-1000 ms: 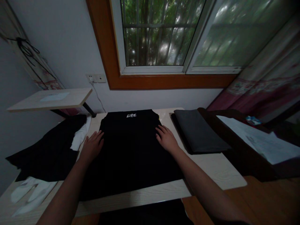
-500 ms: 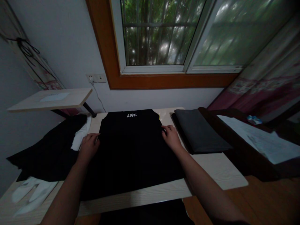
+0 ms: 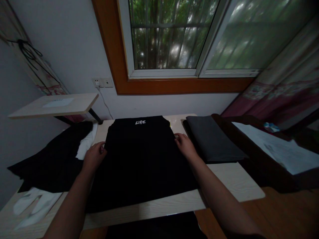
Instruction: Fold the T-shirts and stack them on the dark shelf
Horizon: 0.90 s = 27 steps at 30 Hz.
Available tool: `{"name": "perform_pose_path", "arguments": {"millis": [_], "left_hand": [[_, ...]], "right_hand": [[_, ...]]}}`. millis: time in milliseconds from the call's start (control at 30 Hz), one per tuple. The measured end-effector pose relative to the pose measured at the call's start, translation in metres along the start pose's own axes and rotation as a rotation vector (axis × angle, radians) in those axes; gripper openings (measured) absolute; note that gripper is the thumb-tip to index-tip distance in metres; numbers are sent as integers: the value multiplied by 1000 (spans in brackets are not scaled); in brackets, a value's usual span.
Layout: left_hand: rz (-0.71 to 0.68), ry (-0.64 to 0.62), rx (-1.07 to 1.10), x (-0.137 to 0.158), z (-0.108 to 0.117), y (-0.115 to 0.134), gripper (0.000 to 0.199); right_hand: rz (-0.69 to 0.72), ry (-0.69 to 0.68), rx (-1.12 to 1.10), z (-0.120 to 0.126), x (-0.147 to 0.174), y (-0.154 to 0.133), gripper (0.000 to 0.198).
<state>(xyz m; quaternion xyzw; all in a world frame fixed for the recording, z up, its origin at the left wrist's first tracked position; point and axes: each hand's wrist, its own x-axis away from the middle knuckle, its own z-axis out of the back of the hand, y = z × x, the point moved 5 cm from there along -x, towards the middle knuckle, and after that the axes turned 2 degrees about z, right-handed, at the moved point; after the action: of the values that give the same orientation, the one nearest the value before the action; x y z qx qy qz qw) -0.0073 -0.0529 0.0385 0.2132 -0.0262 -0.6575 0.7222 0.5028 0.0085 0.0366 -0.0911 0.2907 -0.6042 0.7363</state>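
Observation:
A black garment piece [image 3: 142, 159] lies spread flat on the pale wooden table [image 3: 139, 209], with white figures marked near its far edge. My left hand [image 3: 94, 156] is at its left edge, thumb and fingers closed in a pinch on the cloth. Across from it, my right hand [image 3: 185, 146] pinches the right edge, its fingertips bent over the border. A little yellow shows at the upper right edge of the cloth, beyond the right hand. The cloth between the fingertips is mostly hidden.
Crumpled black cloth [image 3: 50, 162] and white pieces [image 3: 37, 204] lie on the left, below a small raised shelf [image 3: 32, 108]. Folded dark grey fabric [image 3: 214, 139] sits at the right. Beyond it, a paper sheet [image 3: 271, 146] rests on a dark brown surface. A window [image 3: 171, 39] is behind.
My right hand has shifted slightly to the right along with the cloth's edge, and its fingers have drawn in. My left hand has barely moved.

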Motion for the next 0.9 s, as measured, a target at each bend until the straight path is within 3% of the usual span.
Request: {"name": "perform_pose_path", "arguments": {"millis": [300,733,900], "left_hand": [[17,-34,28,1,2,1,48],[-47,-114,154,6,3,-20,52],[-118,-167,226,10,6,-24,40]], "right_hand": [[-2,-7,-136,-2,-1,8,37],[31,-68,-237,2,1,1,46],[48,-99,-195,1,2,0,50]]}}
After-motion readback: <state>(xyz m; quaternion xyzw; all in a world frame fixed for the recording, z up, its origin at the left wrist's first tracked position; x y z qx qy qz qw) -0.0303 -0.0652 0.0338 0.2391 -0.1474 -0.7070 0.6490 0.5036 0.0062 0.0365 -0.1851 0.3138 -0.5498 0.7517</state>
